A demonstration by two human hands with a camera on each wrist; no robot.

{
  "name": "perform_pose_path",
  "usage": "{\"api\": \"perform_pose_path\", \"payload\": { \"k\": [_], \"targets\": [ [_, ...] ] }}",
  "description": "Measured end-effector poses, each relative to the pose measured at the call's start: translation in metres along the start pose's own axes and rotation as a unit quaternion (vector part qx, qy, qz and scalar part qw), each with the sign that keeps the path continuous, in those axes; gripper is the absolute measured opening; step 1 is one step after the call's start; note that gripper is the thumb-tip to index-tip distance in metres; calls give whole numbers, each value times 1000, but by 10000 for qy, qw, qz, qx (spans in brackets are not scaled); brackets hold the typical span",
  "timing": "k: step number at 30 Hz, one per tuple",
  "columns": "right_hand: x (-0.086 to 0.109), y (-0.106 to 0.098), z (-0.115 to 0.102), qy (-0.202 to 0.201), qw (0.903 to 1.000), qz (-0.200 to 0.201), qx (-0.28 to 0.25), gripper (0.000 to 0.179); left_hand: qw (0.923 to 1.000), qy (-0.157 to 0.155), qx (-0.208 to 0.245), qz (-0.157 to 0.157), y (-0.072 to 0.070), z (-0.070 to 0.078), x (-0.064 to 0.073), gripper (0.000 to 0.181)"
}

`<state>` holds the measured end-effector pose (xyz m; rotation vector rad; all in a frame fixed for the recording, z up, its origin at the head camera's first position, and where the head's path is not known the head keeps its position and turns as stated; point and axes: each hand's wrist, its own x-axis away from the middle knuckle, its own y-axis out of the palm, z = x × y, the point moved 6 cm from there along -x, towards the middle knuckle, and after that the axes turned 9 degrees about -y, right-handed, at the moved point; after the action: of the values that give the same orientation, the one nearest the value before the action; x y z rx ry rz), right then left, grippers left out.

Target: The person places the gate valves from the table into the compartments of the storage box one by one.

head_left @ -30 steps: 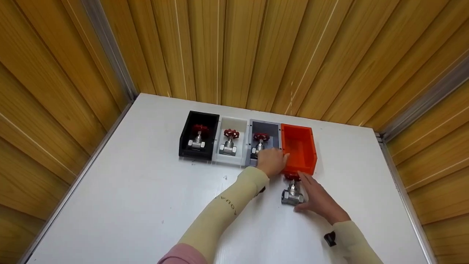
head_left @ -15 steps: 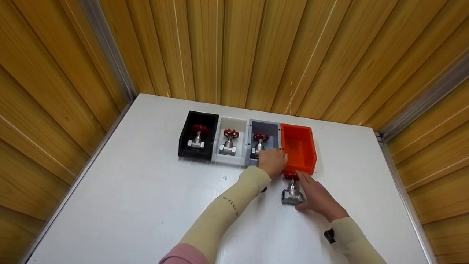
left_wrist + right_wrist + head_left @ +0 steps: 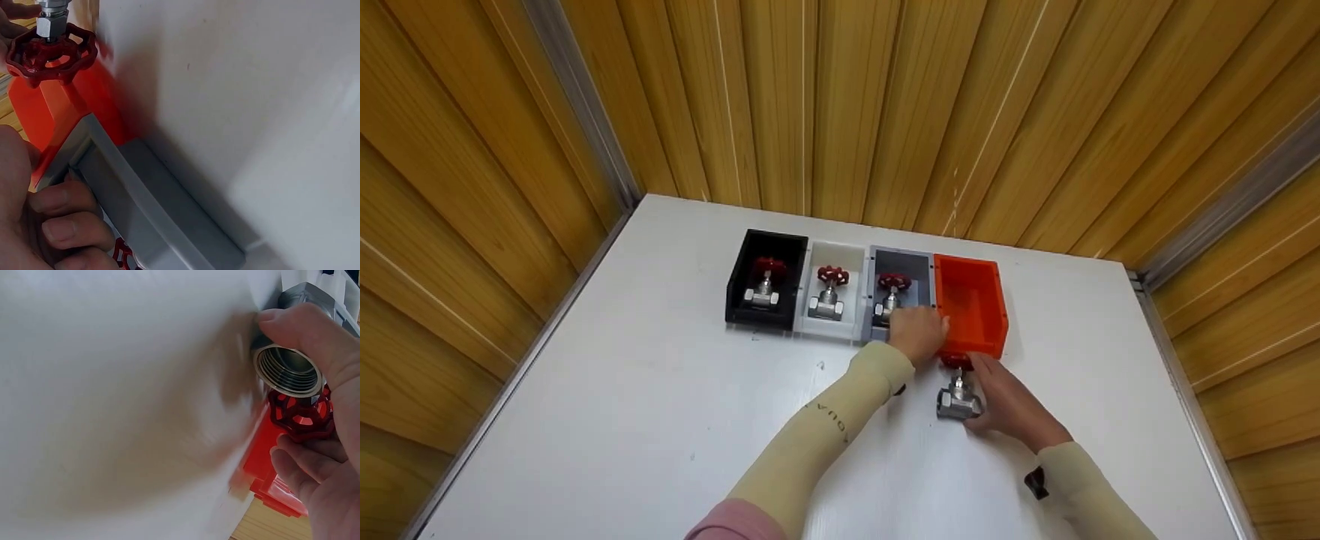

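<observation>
In the head view, my left hand (image 3: pixel 916 334) is at the front right of the grey bin (image 3: pixel 907 261). Its fingers curl inside that bin in the left wrist view, and the thumb lies over the side wall beside the orange bin (image 3: pixel 969 307). My right hand (image 3: pixel 1014 401) holds a metal valve (image 3: pixel 958 403) upright in front of the orange bin. The right wrist view has the thumb (image 3: pixel 298 323) on the valve's threaded body and the other fingers at the red handwheel (image 3: pixel 301 419). Another valve (image 3: pixel 891 289) stands in the grey bin, partly hidden by my left hand.
Left of the grey bin, a white bin (image 3: pixel 840 253) and a black bin (image 3: pixel 772 241) adjoin in the same row, each with one red-wheeled valve inside. The white table (image 3: pixel 660 390) meets wood-patterned walls (image 3: pixel 840 112) at the back and sides.
My right thumb has shifted slightly inward against the valve body. The left hand, the bins and the valves stay in place.
</observation>
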<state>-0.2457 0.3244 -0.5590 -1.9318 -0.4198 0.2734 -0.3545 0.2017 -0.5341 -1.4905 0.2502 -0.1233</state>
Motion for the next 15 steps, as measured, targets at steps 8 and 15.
{"api": "perform_pose_path", "payload": {
  "k": [8,15],
  "targets": [
    [4,0,1,-142,9996,253,-2,114,10000,-2,-27,-6,-1,0,1,50],
    [10,-4,2,-328,9983,461,141,112,10000,-10,31,-67,1,0,0,49]
  ]
}}
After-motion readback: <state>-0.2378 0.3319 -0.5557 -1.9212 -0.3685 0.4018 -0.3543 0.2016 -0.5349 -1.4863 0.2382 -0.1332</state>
